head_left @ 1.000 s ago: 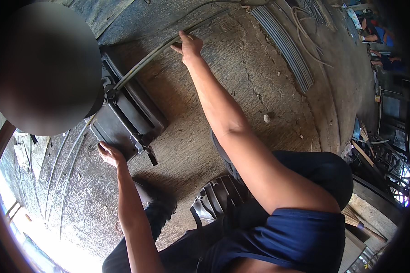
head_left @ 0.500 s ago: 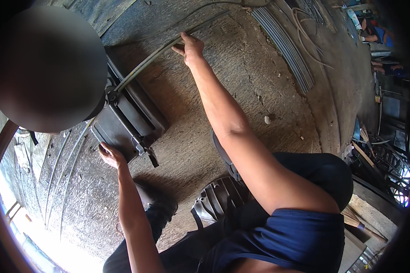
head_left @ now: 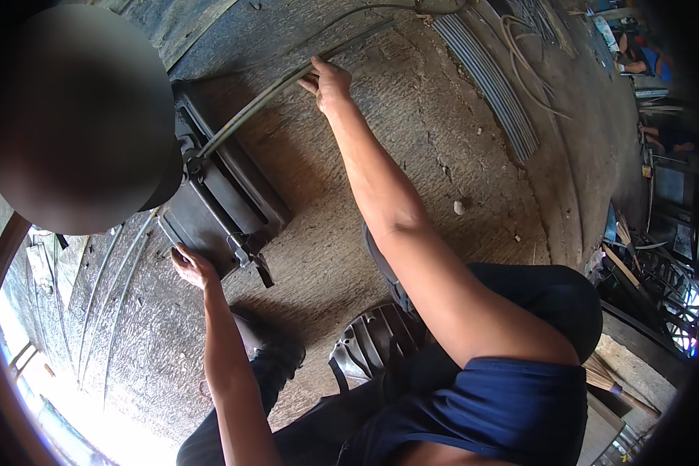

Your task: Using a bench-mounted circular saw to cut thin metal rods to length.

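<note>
Long thin metal rods point(head_left: 248, 113) slant from a clamp on a dark metal machine base point(head_left: 186, 225) toward the far side. My right hand point(head_left: 332, 84) is closed around them partway along, arm stretched out. At the base's near left corner rests my left hand point(head_left: 194, 268), its fingers extended along the edge and the thumb apart. A screw clamp point(head_left: 217, 213) with a black handle runs across the base. A large blurred round patch covers the upper left, hiding the machine's upper part.
Ribbed metal strips point(head_left: 489, 89) and coiled cable point(head_left: 520, 58) lie at the far right. A grey finned metal part point(head_left: 373, 342) sits near my legs. Thin rods point(head_left: 116, 295) lie on the left floor. Scrap metal point(head_left: 652, 279) and a broom point(head_left: 606, 380) are right; people point(head_left: 652, 62) sit beyond.
The view has shifted very slightly. Both hands keep their places, the right on the rods and the left at the base's corner.
</note>
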A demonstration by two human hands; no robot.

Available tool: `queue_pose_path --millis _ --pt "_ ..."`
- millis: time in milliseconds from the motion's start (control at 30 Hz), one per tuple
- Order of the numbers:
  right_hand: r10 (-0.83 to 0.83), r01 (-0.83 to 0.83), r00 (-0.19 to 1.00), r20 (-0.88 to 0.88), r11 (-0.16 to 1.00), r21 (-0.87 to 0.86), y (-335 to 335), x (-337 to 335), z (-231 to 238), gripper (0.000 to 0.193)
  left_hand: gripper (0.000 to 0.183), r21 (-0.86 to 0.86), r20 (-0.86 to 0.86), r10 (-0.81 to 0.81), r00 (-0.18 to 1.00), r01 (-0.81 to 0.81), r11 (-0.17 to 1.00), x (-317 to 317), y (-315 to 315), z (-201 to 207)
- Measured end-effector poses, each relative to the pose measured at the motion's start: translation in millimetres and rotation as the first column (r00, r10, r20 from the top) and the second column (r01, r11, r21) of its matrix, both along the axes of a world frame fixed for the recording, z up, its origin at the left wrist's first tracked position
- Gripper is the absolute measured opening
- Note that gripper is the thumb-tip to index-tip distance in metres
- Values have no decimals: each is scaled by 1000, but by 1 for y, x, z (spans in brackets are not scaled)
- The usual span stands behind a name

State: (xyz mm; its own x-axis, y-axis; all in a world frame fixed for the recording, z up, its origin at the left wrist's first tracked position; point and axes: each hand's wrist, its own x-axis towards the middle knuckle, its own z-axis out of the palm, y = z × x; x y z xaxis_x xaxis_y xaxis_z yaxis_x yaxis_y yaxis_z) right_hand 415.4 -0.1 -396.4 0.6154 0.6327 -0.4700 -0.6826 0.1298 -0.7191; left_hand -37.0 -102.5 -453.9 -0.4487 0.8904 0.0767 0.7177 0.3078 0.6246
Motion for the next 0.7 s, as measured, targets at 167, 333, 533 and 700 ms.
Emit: queue_pose_path --millis 167,333,533,700 --pt "-9 9 1000 12 1000 -3 -1 0 3 24 68 3 -3 1 1000 -1 1000 0 0 -1" --pt "-22 23 1000 -9 1000 6 -1 1 3 27 69 -13 3 9 1000 -9 1000 1 0 0" --pt "-17 17 1000 -26 1000 5 1 1 0 26 70 -13 -2 12 1000 -12 1000 1 0 1" --pt "-8 9 999 -39 1000 9 2 4 -4 22 71 -22 12 18 1000 -17 1000 4 0 2"
